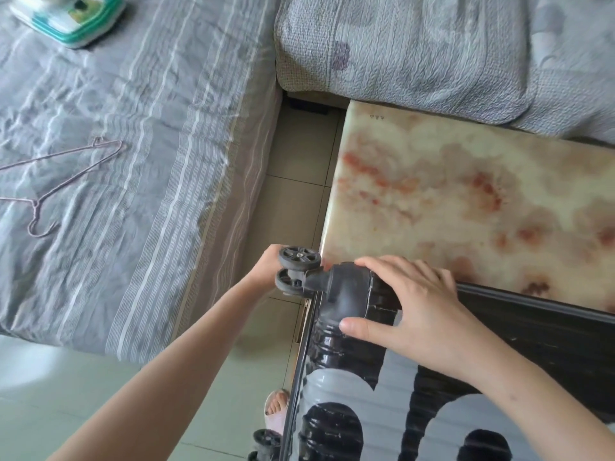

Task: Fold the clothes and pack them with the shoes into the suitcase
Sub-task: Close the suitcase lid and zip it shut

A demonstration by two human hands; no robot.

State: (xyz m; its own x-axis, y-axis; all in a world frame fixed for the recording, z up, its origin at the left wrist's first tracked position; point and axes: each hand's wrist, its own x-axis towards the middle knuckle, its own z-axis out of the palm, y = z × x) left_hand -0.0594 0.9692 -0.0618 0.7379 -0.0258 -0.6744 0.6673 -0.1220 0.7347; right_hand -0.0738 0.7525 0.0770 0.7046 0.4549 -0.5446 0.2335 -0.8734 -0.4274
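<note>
Two hands are on the suitcase (339, 394), which lies flat and zipped across the near left corner of the table (432, 194), its wheel end overhanging the left edge. Nearest me, one slippered foot (276, 410) stands on the tiled floor (293, 161) beside the lower wheels. My right hand (422, 304) grips the upper wheel corner, fingers draped over the edge and thumb pressed on the ribbed shell. My left hand (266, 264) sits behind the caster wheel (298, 256); I cannot tell how its fingers lie. No clothes or shoes are in view. Assessment: with the lid shut, either packing is complete or it has not begun, and the contents cannot be verified. Beyond, the table's marble-patterned top runs to the far edge. Left of the floor gap, two bare wire hangers (66, 168) lie on the striped bed (149, 111), with a green-and-white box (66, 18) at its far corner. A grey quilt (416, 54) lies past the table.
</note>
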